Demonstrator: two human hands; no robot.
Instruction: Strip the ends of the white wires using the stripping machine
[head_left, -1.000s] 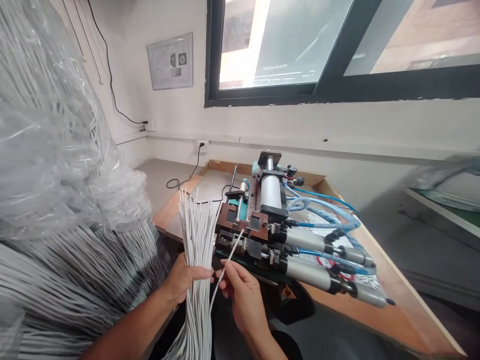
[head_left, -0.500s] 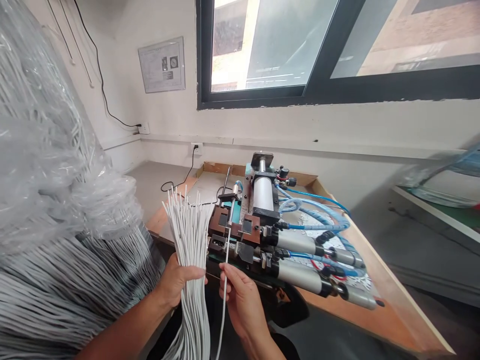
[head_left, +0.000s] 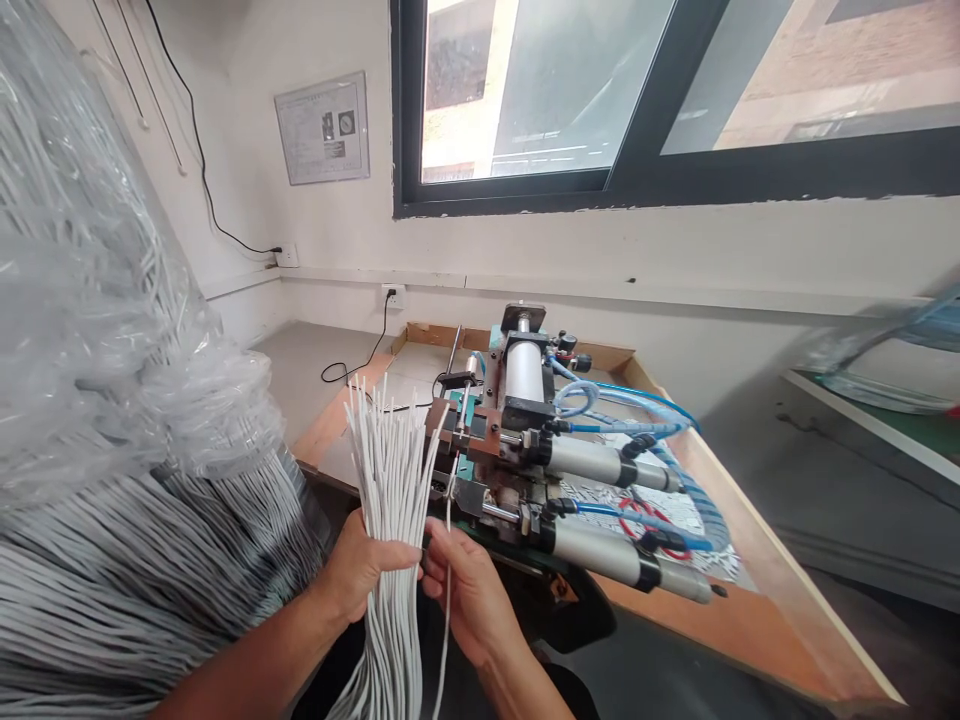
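Note:
My left hand is wrapped round a thick bundle of white cables that fans upward in front of me. My right hand pinches a single white cable just right of the bundle, its upper end reaching to the front jaws of the pneumatic wire machine. The machine has silver air cylinders and blue hoses and stands on a wooden bench.
A large heap of white cables in clear plastic fills the left side. A black power cord runs to a wall socket. A window is above, and a green shelf stands at the right.
My right hand has drawn the single cable back from the machine's jaws towards the bundle. The cable now stands nearly upright. The view shifted slightly left.

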